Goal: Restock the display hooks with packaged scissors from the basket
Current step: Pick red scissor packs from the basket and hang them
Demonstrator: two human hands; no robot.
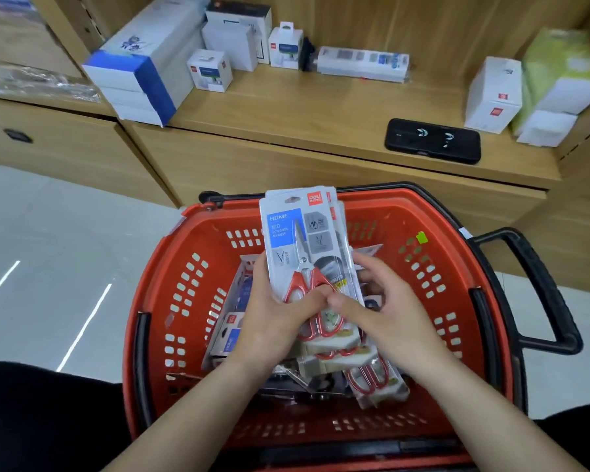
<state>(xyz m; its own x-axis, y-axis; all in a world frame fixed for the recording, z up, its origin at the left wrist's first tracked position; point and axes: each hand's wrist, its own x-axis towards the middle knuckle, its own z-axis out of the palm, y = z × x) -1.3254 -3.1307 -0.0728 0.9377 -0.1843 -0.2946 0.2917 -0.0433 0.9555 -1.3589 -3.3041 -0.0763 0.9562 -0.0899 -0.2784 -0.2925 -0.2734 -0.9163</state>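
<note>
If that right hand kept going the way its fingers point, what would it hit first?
The right hand pinches the clear-plastic packs of red-handled scissors right now; beyond them, probably the left hand, though depth is unclear.

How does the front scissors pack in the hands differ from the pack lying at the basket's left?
The front pack is lifted, gripped by left hand and right hand, its red scissors visible. The left pack lies in the basket, mostly hidden. Both carry blue HOME labels.

Red basket (382, 226), slotted all round, black handle (544, 291). Red-handled scissors pack (300, 240), blue label. Black phone (432, 140) at one o'clock, white-and-blue boxes (143, 73) at eleven, tan woodgrain shelf (304, 107), grey floor (48, 233) at nine.
</note>
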